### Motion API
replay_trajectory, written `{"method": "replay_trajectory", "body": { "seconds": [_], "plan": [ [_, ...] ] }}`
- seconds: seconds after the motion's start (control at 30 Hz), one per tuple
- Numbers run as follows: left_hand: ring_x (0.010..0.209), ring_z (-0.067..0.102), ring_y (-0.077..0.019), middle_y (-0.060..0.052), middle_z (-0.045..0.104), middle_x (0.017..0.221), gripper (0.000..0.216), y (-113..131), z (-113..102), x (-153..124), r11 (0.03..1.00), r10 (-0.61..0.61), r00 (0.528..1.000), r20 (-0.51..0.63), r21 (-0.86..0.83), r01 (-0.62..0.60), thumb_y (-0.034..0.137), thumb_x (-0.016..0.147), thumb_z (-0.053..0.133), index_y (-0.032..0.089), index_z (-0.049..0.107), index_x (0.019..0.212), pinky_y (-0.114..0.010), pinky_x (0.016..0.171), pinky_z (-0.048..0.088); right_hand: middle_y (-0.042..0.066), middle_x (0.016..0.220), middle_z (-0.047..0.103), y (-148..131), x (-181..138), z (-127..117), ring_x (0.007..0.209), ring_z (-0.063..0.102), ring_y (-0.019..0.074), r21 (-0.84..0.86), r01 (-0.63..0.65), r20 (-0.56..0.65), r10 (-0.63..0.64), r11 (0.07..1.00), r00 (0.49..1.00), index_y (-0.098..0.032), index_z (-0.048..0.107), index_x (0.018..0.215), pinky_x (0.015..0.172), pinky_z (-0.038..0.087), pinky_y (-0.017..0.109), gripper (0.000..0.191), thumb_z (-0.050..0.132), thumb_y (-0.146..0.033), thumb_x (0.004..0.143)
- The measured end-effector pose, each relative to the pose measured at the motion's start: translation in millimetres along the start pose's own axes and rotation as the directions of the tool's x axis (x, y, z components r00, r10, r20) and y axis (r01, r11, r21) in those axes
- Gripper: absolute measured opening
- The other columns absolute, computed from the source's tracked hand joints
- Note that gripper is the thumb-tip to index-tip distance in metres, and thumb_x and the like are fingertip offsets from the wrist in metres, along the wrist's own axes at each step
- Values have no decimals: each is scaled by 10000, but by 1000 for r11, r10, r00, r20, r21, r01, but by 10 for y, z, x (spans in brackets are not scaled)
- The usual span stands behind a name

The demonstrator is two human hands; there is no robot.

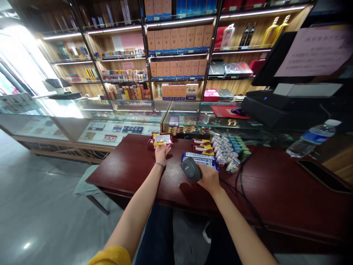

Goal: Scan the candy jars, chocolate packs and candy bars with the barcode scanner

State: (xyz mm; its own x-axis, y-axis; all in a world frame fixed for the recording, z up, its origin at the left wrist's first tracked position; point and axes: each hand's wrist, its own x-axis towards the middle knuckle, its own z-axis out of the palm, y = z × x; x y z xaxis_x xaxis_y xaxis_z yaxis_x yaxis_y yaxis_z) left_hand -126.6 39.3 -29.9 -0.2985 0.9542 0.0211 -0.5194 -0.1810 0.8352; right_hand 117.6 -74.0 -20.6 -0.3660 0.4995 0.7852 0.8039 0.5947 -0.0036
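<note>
My left hand (162, 152) grips the near edge of a red-and-yellow snack packet (162, 138), its pale label side turned up. More red packets lie stacked under and beside it on the dark red table. In my right hand (208, 178) is a black handheld barcode scanner (191, 170), its head turned toward the left. Just beyond the scanner lie blue-and-white packets (202, 159). Behind those sit other red-and-yellow packets (203, 146). Rows of small capped bottles (223, 149), with white, blue and green ones, stand to the right.
A black cable (248, 200) runs across the table (278, 187) on the right. Nearby are a water bottle (314, 138) and a dark phone-like slab (325, 176). A glass display counter (132, 106) borders the far side, with a monitor (275, 59) at right. A stool (86, 182) stands at left.
</note>
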Motion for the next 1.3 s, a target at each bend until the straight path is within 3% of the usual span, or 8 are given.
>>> {"method": "replay_trajectory", "body": {
  "seconds": [0.23, 0.4, 0.53, 0.7, 0.87, 1.0, 1.13, 1.3],
  "plan": [
    [1025, 717, -188, -64, 698, 1076, 320, -24, -17, -1, 999, 45, 999, 16, 7, -45, 343, 843, 739, 204, 505, 1010, -401, 991, 546, 60, 775, 723, 52, -39, 0, 670, 666, 201, -34, 30, -18, -31, 999, 999, -124, 640, 1124, 642, 451, 289, 329, 557, -257, 834],
    [908, 689, -153, -18, 674, 901, 275, 29, -30, 52, 943, 252, 966, -55, 240, -232, 423, 860, 662, 192, 551, 959, -329, 897, 562, 49, 726, 702, 90, -44, -23, 647, 652, 191, -67, -12, -63, 8, 998, 998, -138, 658, 1088, 630, 445, 275, 304, 554, -250, 826],
    [923, 673, -174, -54, 698, 993, 271, 326, -118, 158, 782, 510, 858, -61, 449, -433, 415, 883, 604, 176, 640, 1006, -301, 875, 541, 37, 689, 691, 94, -30, -51, 600, 635, 180, -90, -28, -115, 17, 996, 993, -127, 649, 1071, 601, 428, 272, 285, 551, -256, 837],
    [997, 668, -209, -67, 724, 1045, 259, 829, -396, 283, 480, 608, 784, 124, 730, -487, 375, 917, 569, 199, 700, 1056, -325, 937, 514, 40, 689, 691, 126, -48, -36, 582, 627, 177, -117, -71, -159, 52, 991, 986, -132, 644, 1071, 595, 427, 270, 288, 556, -272, 835],
    [1094, 645, -215, -72, 720, 1138, 259, 1042, -624, 331, 88, 438, 782, 443, 845, -527, 292, 958, 512, 255, 718, 1112, -320, 997, 480, 46, 698, 693, 179, -97, 5, 584, 625, 180, -135, -118, -187, 92, 984, 978, -131, 650, 1100, 591, 428, 271, 324, 574, -288, 828],
    [1128, 632, -224, -86, 699, 1216, 296, 1002, -682, 337, -135, 281, 790, 544, 838, -529, 236, 963, 487, 268, 717, 1146, -324, 1012, 469, 61, 744, 712, 207, -116, 3, 602, 640, 183, -124, -133, -174, 110, 983, 979, -131, 649, 1111, 606, 443, 273, 339, 589, -342, 852],
    [1143, 618, -221, -79, 685, 1243, 330, 911, -709, 330, -235, 188, 792, 582, 809, -539, 209, 962, 471, 292, 713, 1171, -328, 1039, 457, 62, 737, 716, 218, -114, -10, 592, 638, 186, -132, -130, -185, 104, 983, 977, -125, 640, 1107, 601, 439, 279, 337, 578, -350, 865],
    [1182, 595, -232, -84, 674, 1261, 349, 816, -771, 337, -262, 138, 787, 601, 789, -556, 242, 977, 465, 296, 697, 1232, -329, 1043, 452, 57, 745, 716, 193, -83, -40, 597, 643, 184, -123, -126, -197, 100, 984, 975, -126, 628, 1120, 609, 444, 275, 330, 584, -331, 865]
  ]
}}
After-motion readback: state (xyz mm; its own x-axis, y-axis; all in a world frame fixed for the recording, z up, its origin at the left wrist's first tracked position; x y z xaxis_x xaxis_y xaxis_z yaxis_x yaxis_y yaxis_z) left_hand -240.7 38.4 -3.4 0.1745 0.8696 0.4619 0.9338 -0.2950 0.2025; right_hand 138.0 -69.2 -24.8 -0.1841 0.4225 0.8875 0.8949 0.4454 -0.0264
